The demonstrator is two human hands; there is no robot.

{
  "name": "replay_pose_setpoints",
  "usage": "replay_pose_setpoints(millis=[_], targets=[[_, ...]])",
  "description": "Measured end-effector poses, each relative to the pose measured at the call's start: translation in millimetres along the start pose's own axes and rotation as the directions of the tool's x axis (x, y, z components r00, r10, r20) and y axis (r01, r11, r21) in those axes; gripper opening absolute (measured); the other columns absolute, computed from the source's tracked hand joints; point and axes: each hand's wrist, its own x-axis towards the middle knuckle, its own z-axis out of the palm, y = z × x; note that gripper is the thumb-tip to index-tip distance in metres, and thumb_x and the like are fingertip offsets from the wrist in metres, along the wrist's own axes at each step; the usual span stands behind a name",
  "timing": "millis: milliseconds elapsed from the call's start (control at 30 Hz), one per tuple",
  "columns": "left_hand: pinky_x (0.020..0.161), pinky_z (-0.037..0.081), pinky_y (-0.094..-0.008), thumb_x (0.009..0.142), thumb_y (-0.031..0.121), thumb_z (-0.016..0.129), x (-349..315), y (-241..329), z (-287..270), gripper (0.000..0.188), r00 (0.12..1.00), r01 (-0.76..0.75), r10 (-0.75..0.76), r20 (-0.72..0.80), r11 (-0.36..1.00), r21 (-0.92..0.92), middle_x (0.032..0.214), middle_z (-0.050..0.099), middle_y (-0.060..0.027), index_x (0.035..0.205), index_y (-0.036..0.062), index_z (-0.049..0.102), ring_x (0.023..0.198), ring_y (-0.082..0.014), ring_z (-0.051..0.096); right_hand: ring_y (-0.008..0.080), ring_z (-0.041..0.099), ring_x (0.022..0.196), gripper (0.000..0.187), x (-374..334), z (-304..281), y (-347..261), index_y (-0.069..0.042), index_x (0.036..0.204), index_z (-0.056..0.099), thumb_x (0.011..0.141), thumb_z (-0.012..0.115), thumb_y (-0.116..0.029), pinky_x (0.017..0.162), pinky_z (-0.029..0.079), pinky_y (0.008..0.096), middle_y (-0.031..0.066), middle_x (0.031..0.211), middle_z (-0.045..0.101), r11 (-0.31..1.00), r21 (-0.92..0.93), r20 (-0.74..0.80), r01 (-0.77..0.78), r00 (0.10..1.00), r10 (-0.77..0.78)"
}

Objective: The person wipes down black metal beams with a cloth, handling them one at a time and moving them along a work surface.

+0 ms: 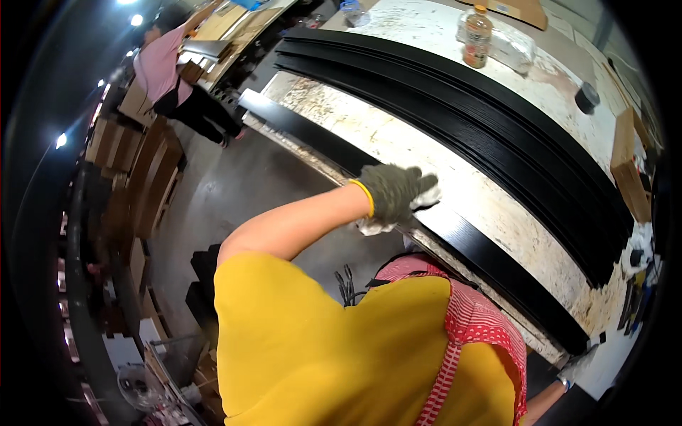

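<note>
A long black board (490,255) lies along the near edge of the worktable. My left hand (392,192), in a dark grey-green glove with a yellow cuff, is closed on a white cloth (428,195) and presses it over the middle of this board. Some white material also shows below that hand. At the board's right end is my right hand (579,363), in a pale glove; it is small at the picture's rim, and its fingers cannot be made out clearly.
Several black grooved boards (455,106) lie side by side farther back on the stained white table (582,255). Behind them stand an orange-capped bottle (478,39) and a dark round container (587,98). A cardboard box (631,163) sits at right. A person in pink (163,67) works at another bench.
</note>
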Motion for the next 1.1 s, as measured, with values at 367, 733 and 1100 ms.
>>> replay_pose_setpoints(millis=[367,733,1100], targets=[[0.078,0.054,-0.048,0.069,0.029,0.081,14.1,-24.2,54.6,0.062,0.977,0.03,0.056,-0.208,0.922,0.387,0.114,0.063,-0.015,0.124,0.0154,0.055,0.099,-0.036,0.067,0.0236,0.048,0.124,0.052,32.7,45.3,-52.6,-0.001,0.14,0.048,0.1,0.052,-0.035,0.104,0.037,0.0421,0.0135,0.137,0.053,0.997,0.024,0.093,0.068,0.993,-0.07],[0.083,0.055,-0.0493,0.06,0.055,0.085,75.4,183.5,118.9,0.091,0.891,-0.217,0.327,-0.315,0.916,0.339,0.13,0.056,-0.0194,0.133,0.0137,0.052,0.105,-0.0388,0.065,0.0249,0.05,0.119,0.051,76.5,84.1,-76.9,-0.003,0.139,0.049,0.097,0.058,-0.031,0.098,0.039,0.0472,0.0133,0.133,0.056,0.935,0.351,0.471,-0.047,0.872,-0.134],[0.077,0.055,-0.0456,0.079,0.023,0.067,130.9,248.9,163.6,0.02,0.906,-0.101,0.263,-0.333,0.896,0.432,0.094,0.074,-0.0112,0.095,0.0141,0.074,0.092,-0.0315,0.071,0.0262,0.052,0.113,0.051,89.4,69.5,-45.9,-0.004,0.138,0.049,0.095,0.064,-0.027,0.093,0.041,0.0524,0.0131,0.13,0.058,0.479,0.414,0.89,-0.775,0.455,-0.033]])
